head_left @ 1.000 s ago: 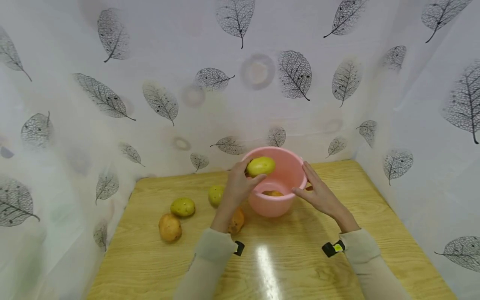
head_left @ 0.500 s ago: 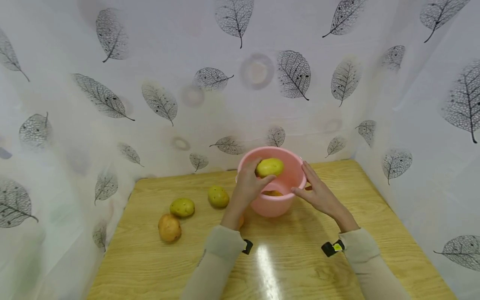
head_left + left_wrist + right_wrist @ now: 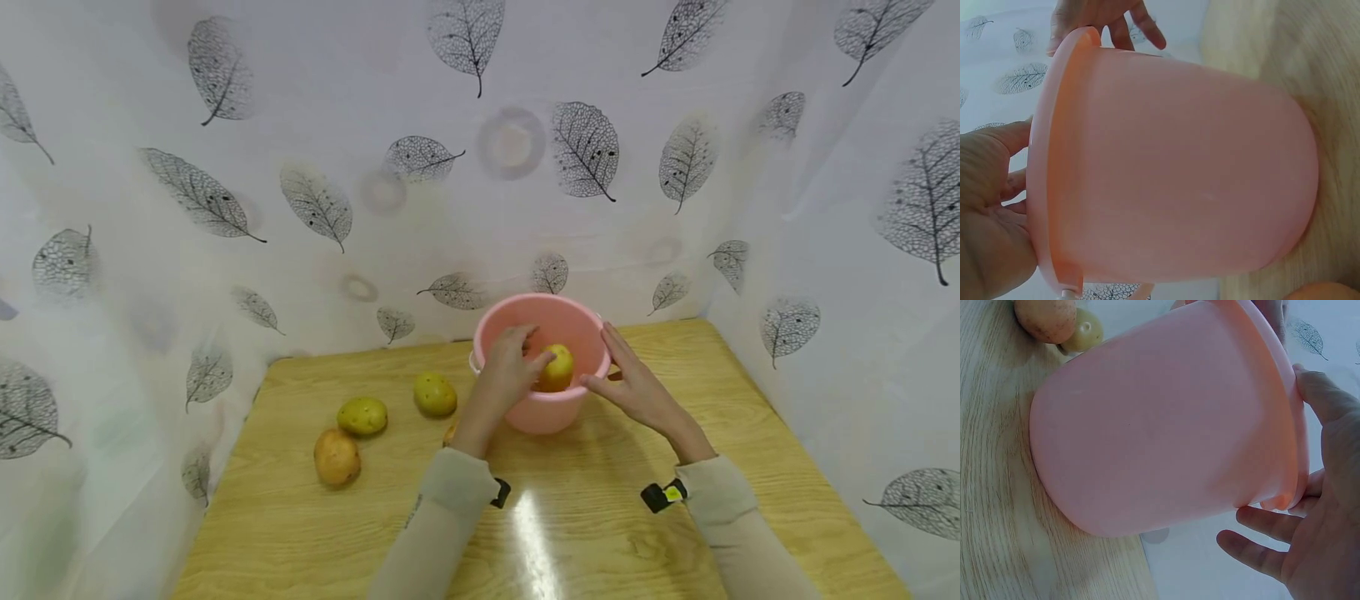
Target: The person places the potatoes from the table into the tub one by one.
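A pink bucket (image 3: 547,412) with a raised rim stands upright on the table. Inside it, a yellow-green potato (image 3: 558,368) is visible just beyond my left thumb. My left hand (image 3: 506,371) reaches over the near-left rim, its fingers loosely bent and apart from the potato. My right hand (image 3: 633,383) holds the bucket's right side, thumb on the near rim and forefinger farther round it. In the right wrist view, the right thumb (image 3: 1322,394) lies at the rim and the other fingers spread along the far side. The bucket's bottom is hidden.
On the left of the wooden table (image 3: 300,533) lie a yellow-brown potato (image 3: 337,457) and two yellow-green ones, one farther left (image 3: 363,415) and one nearer the bucket (image 3: 435,394). Another brown potato (image 3: 1045,319) is mostly hidden behind my left wrist. A leaf-patterned curtain (image 3: 360,217) surrounds the table.
My left hand has moved right and down into the bucket with the yellow-green potato and let go of it. The potato now sits lower inside. My right hand stays on the rim.
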`<state>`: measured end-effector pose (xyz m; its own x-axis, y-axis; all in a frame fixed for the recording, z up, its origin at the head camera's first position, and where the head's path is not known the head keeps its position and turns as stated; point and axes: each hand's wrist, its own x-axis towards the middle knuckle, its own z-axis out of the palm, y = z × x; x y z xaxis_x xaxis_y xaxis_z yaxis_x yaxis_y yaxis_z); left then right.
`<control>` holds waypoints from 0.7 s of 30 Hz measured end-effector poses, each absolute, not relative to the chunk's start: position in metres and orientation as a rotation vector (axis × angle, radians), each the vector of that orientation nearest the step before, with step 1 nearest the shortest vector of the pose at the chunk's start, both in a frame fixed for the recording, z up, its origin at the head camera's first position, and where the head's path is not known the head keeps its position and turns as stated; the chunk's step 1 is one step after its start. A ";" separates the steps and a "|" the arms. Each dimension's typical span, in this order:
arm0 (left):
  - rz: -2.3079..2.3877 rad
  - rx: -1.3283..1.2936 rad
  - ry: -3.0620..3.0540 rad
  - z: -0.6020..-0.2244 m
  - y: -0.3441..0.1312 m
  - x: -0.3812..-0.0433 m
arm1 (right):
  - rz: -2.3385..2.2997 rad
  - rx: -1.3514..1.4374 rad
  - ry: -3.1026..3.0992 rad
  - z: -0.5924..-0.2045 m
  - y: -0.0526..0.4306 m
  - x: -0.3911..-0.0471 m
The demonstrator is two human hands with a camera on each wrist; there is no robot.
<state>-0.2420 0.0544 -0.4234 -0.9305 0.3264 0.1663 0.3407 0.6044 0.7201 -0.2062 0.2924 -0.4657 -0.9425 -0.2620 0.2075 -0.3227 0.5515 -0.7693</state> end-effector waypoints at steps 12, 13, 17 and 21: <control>-1.320 -0.636 -2.662 -0.429 0.051 -0.238 | 1.362 0.517 -2.698 -0.467 0.293 -0.207; -1.336 -0.625 -2.635 -0.429 0.049 -0.237 | 1.362 0.517 -2.696 -0.467 0.293 -0.207; -1.379 -0.540 -2.540 -0.428 0.035 -0.233 | 1.368 0.519 -2.691 -0.467 0.293 -0.207; -1.395 -0.471 -2.485 -0.431 0.013 -0.228 | 1.368 0.517 -2.692 -0.467 0.293 -0.207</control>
<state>-0.2277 0.0132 -0.4308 -0.9158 0.1551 0.3706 0.3971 0.4888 0.7768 -0.2067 0.2927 -0.4670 -0.9401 -0.2612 0.2189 -0.3308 0.5453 -0.7702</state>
